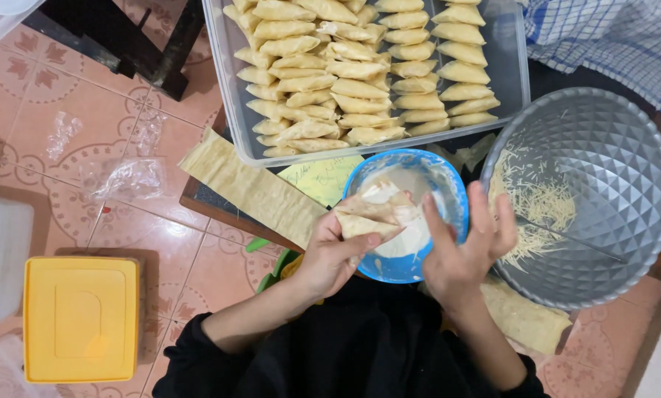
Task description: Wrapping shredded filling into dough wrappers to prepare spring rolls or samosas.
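Note:
My left hand (pixel 332 254) grips a folded pastry triangle (pixel 366 215), pale and partly open at the top, held over a blue bowl (pixel 448 184) of white paste. My right hand (pixel 467 247) hovers just right of the pastry above the bowl's near rim, fingers spread and holding nothing. A strip of pastry sheets (pixel 253 190) lies on the low dark table to the left of my left hand.
A clear plastic tray (pixel 511 70) packed with several rows of folded pastries sits at the back. A faceted silver bowl (pixel 610 177) with shredded cheese and a thin utensil stands at right. A yellow box (pixel 80 318) and plastic wrappers lie on the tiled floor at left.

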